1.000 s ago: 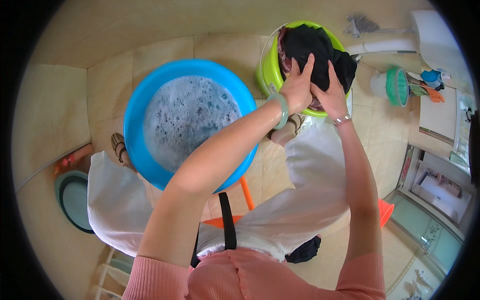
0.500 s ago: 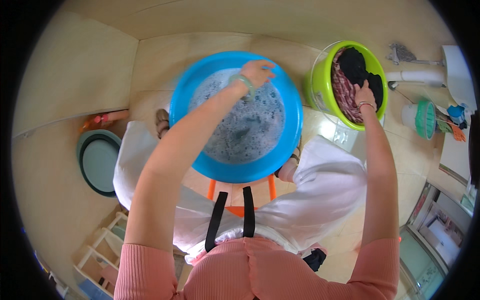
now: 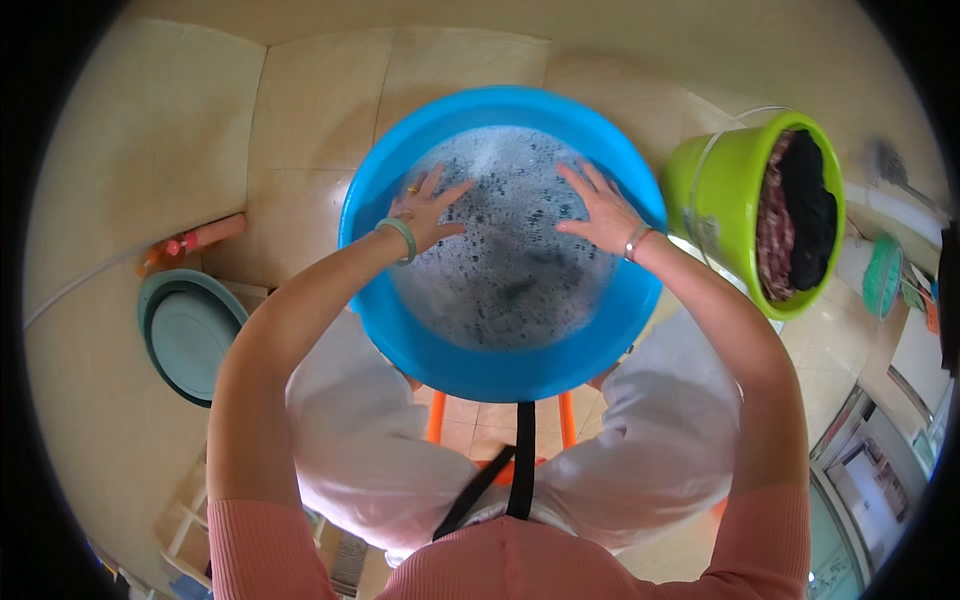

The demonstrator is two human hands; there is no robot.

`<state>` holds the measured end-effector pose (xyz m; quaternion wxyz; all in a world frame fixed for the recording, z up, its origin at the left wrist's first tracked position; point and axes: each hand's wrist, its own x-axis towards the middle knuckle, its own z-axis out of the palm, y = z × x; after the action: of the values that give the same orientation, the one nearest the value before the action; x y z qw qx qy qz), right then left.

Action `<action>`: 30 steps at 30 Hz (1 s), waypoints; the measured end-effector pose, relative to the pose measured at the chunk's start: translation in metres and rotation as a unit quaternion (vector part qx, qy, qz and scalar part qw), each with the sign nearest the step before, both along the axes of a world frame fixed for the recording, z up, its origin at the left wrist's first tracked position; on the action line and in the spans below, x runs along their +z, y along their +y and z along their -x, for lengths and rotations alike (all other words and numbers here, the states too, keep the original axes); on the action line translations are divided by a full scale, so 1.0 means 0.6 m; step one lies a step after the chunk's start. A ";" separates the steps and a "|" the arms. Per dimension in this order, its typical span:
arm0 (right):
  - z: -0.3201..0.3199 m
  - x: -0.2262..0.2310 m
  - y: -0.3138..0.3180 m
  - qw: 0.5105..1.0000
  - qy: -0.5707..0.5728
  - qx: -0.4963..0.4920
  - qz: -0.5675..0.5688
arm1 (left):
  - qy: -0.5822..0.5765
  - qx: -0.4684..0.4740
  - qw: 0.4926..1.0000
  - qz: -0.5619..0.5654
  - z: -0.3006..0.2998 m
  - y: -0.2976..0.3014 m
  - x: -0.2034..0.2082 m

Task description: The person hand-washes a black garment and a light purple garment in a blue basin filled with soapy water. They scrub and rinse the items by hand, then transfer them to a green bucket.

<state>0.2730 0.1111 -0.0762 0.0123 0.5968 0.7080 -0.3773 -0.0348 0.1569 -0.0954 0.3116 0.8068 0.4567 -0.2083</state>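
A large blue basin (image 3: 500,375) of sudsy water (image 3: 500,240) stands in front of me. My left hand (image 3: 425,212), with a pale green bangle at the wrist, spreads its fingers over the foam at the basin's left side. Opposite it, my right hand (image 3: 603,212) is spread at the right side. Both hands are open with nothing in them; whether they touch the water I cannot tell. A vague dark patch shows beneath the suds. To the right, a lime-green bucket (image 3: 715,190) holds black cloth (image 3: 808,210) and reddish patterned cloth (image 3: 774,235).
Orange legs (image 3: 437,418) of a stool show below the blue basin, between my knees. A grey-green basin (image 3: 192,347) leans at the left, near a pinkish bottle (image 3: 213,232). Beyond the bucket at the right is a small bin with a green liner (image 3: 882,278).
My right hand has left the cloth in the green bucket and come over the blue basin. My left hand has moved from the basin's far rim to its left side.
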 end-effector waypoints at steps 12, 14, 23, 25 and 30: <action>0.128 -0.171 -0.104 0.950 -0.114 0.288 -0.029 | 0.133 -0.179 0.971 0.083 0.047 -0.147 -0.135; 0.125 -0.174 -0.111 0.959 -0.078 0.273 0.012 | 0.070 -0.117 0.988 0.076 0.050 -0.157 -0.148; 0.071 -0.109 -0.177 0.974 -0.100 0.148 0.141 | -0.349 0.444 0.634 0.528 0.034 -0.139 -0.040; 0.074 -0.082 -0.187 0.962 -0.159 0.195 0.104 | -0.410 0.455 0.551 0.567 0.027 -0.147 -0.015; 0.086 -0.052 -0.187 0.992 0.059 -0.086 -0.075 | -0.501 0.460 0.404 0.612 0.005 -0.162 0.000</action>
<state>0.2212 -0.0009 -0.1072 -0.1067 0.6311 0.6802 -0.3571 -0.0381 0.0596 -0.0956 0.9442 0.0294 0.2721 0.1835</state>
